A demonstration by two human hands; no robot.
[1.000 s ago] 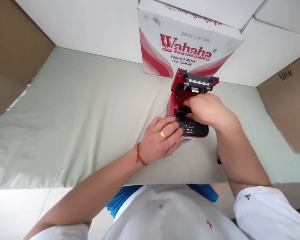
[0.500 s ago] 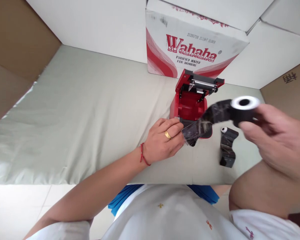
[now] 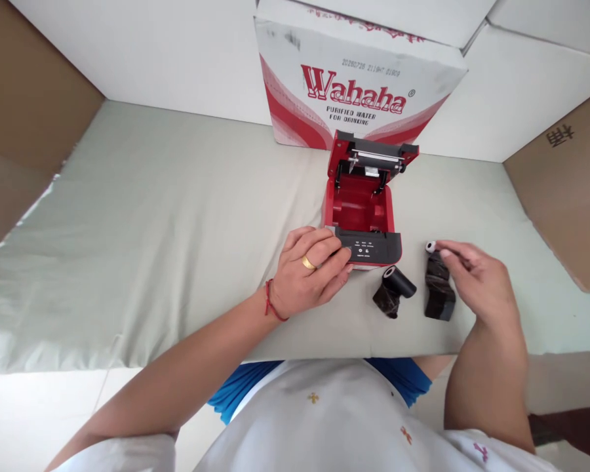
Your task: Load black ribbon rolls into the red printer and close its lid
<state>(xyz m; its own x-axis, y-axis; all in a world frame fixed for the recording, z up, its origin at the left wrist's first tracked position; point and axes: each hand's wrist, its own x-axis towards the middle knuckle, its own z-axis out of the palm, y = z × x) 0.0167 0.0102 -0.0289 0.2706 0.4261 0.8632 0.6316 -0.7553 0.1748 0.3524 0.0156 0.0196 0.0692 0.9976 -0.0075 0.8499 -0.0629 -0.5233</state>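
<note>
We see a wht./red Wahaha carton at rear ctr., on the cloth-covered surface. Behind it we note plain wht. panels; at far L, a brown cardbd. sheet; at far R, a cardbd. panel w/ blk. printed character. Lower L: pale floor tiles. Lower R: dk. red item, unidentif.

Item: right hand. One second ago I had it inside the red printer; half a second ago, raised at right with a roll; now lowered, fingertips at the white-ended top of the second black roll.
Item: first black roll, white-ended. Held aloft then; released now, lying on the bench near the printer's front. Dark strip, stretched out then, now crumpled beside it.
Item: red interior, first blocked by my hand; now visible to me.
</note>
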